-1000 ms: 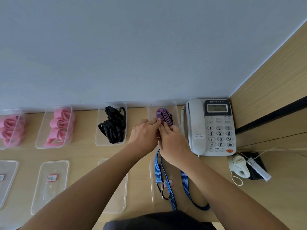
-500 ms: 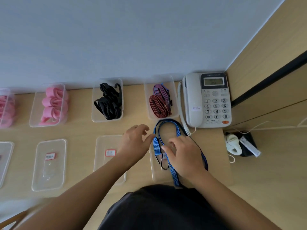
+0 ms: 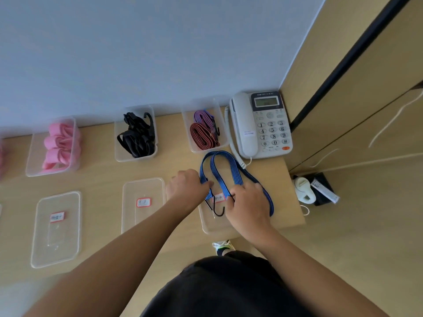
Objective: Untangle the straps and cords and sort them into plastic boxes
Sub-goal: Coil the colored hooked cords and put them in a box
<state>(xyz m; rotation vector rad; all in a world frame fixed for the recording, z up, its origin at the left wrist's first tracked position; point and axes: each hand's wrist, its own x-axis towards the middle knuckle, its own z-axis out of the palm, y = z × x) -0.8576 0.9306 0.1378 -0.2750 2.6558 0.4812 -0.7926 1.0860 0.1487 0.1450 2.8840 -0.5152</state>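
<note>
My left hand (image 3: 186, 186) reaches in knuckles up, fingers curled, thumb and fingertips pinching the left run of the flat, striped blue elastic strap (image 3: 233, 165). My right hand (image 3: 248, 202) lies palm down just right of it, fingers bent round the other run, though that grip is partly hidden. The strap loops far toward the clear plastic box (image 3: 223, 145) of rolled purple and red straps (image 3: 201, 136), and its black wire hook (image 3: 217, 211) lies on a clear labelled lid (image 3: 208, 227) at the near right of the wooden table (image 3: 103, 184)

Closing the left hand (image 3: 186, 186) round the blue cord (image 3: 231, 165), pinching it with the right hand (image 3: 248, 202) near the bench's front edge, away from the back box (image 3: 198, 149).
</note>
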